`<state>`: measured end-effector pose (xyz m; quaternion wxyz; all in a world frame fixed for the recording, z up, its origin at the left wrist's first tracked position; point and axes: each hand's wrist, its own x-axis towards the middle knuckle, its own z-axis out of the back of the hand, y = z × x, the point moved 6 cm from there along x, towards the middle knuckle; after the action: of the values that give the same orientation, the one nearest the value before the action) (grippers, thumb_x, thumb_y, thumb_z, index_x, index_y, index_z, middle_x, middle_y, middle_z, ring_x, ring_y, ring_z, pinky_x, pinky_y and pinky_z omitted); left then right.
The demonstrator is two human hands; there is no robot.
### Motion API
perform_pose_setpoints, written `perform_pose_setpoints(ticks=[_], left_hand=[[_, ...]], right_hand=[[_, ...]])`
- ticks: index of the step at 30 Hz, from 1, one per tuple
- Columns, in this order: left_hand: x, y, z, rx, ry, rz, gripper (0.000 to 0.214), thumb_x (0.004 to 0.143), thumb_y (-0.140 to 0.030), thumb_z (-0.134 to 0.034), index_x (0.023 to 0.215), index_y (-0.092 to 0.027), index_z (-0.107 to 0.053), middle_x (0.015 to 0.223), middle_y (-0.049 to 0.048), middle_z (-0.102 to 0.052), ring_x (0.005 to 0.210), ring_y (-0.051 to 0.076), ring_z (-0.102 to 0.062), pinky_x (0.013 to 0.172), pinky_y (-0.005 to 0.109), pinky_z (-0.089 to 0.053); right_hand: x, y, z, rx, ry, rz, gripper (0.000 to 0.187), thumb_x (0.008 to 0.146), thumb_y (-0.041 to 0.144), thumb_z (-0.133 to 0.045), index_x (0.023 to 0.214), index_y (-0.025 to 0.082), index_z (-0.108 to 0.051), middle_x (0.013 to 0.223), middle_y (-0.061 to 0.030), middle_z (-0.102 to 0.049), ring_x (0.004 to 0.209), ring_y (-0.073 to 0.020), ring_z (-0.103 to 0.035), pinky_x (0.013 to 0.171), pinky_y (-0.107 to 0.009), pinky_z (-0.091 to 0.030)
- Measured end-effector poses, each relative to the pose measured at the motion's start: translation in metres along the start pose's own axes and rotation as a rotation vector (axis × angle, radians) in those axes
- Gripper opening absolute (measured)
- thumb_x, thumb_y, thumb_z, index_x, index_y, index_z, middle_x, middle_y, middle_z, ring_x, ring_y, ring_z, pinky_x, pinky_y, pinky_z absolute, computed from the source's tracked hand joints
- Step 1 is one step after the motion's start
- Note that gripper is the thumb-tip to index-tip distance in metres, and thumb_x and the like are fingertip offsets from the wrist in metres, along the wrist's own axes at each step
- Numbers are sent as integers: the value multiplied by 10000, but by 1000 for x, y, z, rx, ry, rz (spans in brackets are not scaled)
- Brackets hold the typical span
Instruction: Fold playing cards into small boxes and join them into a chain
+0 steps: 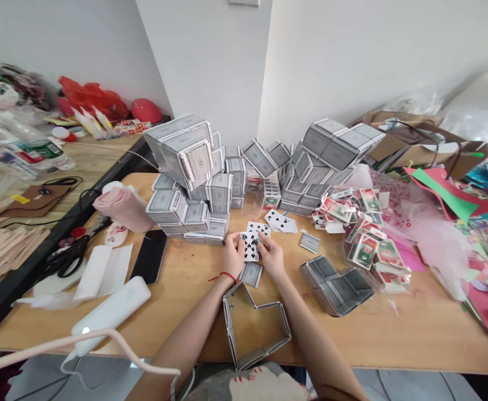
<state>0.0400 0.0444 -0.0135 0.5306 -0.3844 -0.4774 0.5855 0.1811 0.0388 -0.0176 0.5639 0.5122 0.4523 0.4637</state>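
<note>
Since both hands are on one piece, I call this the single-card step: the left hand (233,253) and the right hand (271,256) pinch a spade card (251,249) between them, one at each side edge, fingers drawn in narrow. Card is face up, mid-desk (185,267), just beyond a patterned card (251,274) lying back up. From my feed I can't tell if it's creased (the fingers cover its edges).

Between the forearms (310,328) sits a notched card frame (229,328), open at the top, neither hand on it. Off to the right lies a second notched piece (354,289). Loose face-up cards (283,221) lie just past the hands, a left stack (181,156) and a right stack (331,145) of built-up card blocks behind.

My read: shaping or squaring that one card, no joining yet. Next move calls for even pressure from both thumbs, side edges parallel, any fold run straight. I'd check the line before bringing it near the frame. Risk: an uneven pinch twists the card, and a skewed crease probably spoils the fit. Forearms are close to the frame walls too, so I'd want small wrist motions only.
</note>
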Motion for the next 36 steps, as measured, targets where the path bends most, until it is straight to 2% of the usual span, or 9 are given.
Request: perform_pose_setpoints(ticks=[3, 6, 10, 18, 22, 25, 29, 36], left_hand=[[1, 1, 0, -1, -9, -33, 265, 824, -317, -422, 1033, -163, -478, 954, 96, -620, 802, 160, -619, 661, 269, -494], [1, 4, 0, 13, -11, -64, 261, 828, -304, -418, 1036, -169, -499, 1016, 99, -606, 882, 172, -605, 742, 300, -490], [1, 5, 0, 33, -25, -90, 271, 828, -277, -421, 1062, -170, -504, 1038, 93, -603, 912, 173, -595, 791, 314, -479], [1, 6, 1, 66, -25, -116, 288, 824, -260, -420, 1080, -173, -519, 1054, 93, -599, 958, 186, -573, 825, 335, -464], [1, 4, 1, 16, -24, -102, 277, 817, -255, -429, 1068, -172, -512, 1045, 97, -594, 931, 183, -580, 778, 318, -479], [0, 3, 0, -50, 0, -68, 275, 815, -254, -430, 1071, -166, -480, 945, 89, -613, 808, 163, -605, 674, 283, -492], [-2, 2, -5, -139, 78, -23, 262, 817, -257, -421, 1063, -167, -427, 700, 24, -592, 570, 121, -564, 503, 227, -447], [-3, 0, -6, -251, 149, -40, 250, 809, -257, -428, 1043, -174, -396, 707, 10, -560, 558, 97, -517, 498, 203, -406]], right_hand=[[0, -1, 1, -32, -19, 20, 405, 719, 368, -531, 1054, 154, -609, 934, -78, -670, 792, -213, -607, 695, -327, -484], [0, -1, 1, -44, -24, 43, 373, 724, 360, -529, 1035, 178, -625, 1050, -73, -633, 958, -239, -576, 824, -366, -452], [0, -2, 0, -61, -16, 39, 353, 734, 362, -517, 1014, 181, -633, 1113, -73, -597, 979, -247, -570, 840, -377, -446], [1, -6, -1, -39, -3, 31, 316, 727, 364, -528, 954, 175, -640, 1047, -83, -632, 866, -234, -587, 770, -369, -467], [2, -8, -1, 6, 4, 18, 318, 717, 342, -541, 980, 172, -600, 815, -57, -661, 718, -191, -578, 642, -313, -477], [0, -5, -4, 124, 38, 1, 323, 713, 313, -550, 1009, 187, -527, 622, 14, -581, 539, -131, -524, 501, -243, -437], [-4, 4, -8, 261, 105, 1, 233, 724, 294, -538, 933, 221, -465, 542, 72, -467, 408, -75, -405, 385, -178, -336], [-6, 4, -10, 352, 117, -46, 206, 708, 277, -547, 881, 232, -444, 555, 79, -439, 404, -61, -365, 382, -165, -301]])
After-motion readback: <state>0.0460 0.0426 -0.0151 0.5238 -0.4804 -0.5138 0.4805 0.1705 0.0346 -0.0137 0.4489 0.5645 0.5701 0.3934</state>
